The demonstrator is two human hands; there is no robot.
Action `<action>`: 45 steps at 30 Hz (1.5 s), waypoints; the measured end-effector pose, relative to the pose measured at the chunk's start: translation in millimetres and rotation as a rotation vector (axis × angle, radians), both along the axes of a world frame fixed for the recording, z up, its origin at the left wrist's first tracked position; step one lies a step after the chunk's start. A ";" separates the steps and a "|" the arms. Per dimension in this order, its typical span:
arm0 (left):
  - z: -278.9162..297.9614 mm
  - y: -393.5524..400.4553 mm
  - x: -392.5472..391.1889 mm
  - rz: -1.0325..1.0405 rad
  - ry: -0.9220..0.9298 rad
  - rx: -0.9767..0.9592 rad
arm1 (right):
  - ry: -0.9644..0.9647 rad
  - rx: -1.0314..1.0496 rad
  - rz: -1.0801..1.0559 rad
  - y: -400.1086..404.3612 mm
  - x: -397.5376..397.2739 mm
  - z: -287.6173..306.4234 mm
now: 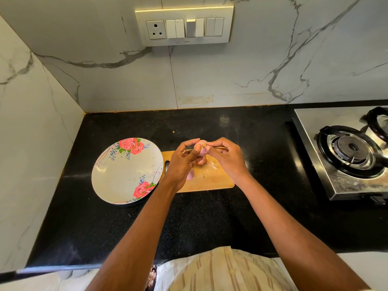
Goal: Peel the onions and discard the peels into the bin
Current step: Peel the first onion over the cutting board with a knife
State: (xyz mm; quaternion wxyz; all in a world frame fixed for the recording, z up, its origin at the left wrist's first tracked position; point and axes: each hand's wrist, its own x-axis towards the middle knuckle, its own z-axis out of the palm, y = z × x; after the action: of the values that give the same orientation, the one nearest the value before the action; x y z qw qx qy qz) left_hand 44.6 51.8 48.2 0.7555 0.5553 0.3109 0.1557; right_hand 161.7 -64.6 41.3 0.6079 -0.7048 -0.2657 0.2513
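Holding onion (pixel 201 148) above chopping board (pixel 210 177), left hand (pixel 182 162) fingers curled round it, right hand (pixel 225 157) fingertips pinching skin on its right side

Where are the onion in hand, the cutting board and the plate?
onion (pixel 201 148), head view, its pinkish side between the fingers.
cutting board (pixel 212 179), head view, bare wood near the front edge.
plate (pixel 123 177), head view, bare white middle.

Wooden board (pixel 210 179), glossy black counter (pixel 126 127)
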 end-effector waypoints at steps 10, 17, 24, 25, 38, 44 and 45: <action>0.6 -0.5 -0.7 0.043 -0.023 -0.076 | -0.003 -0.013 -0.017 -4.6 2.0 -7.9; 0.9 1.1 -0.7 0.035 -0.017 -0.047 | 0.006 0.036 0.110 -4.6 -1.8 6.1; 0.4 2.7 -3.1 0.020 -0.008 -0.047 | -0.170 -0.088 0.132 -5.2 3.7 -4.8; 0.6 2.8 -3.2 0.017 -0.010 -0.054 | -0.170 -0.079 0.116 -5.1 4.2 -5.4; -1.8 1.9 -2.0 0.037 -0.013 -0.103 | -0.084 -0.036 0.049 -3.4 0.4 -5.9; -1.9 1.5 -3.8 0.022 -0.005 -0.083 | -0.158 -0.045 -0.003 -2.1 2.8 -10.9; -2.4 2.0 -4.8 0.024 -0.009 -0.097 | -0.159 -0.056 -0.020 -2.1 3.6 -12.5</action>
State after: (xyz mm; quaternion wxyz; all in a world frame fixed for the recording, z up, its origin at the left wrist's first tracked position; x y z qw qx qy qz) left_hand 39.9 53.9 45.8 0.7810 0.5138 0.3210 0.1520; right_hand 165.3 -66.7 28.9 0.5673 -0.7418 -0.2991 0.1959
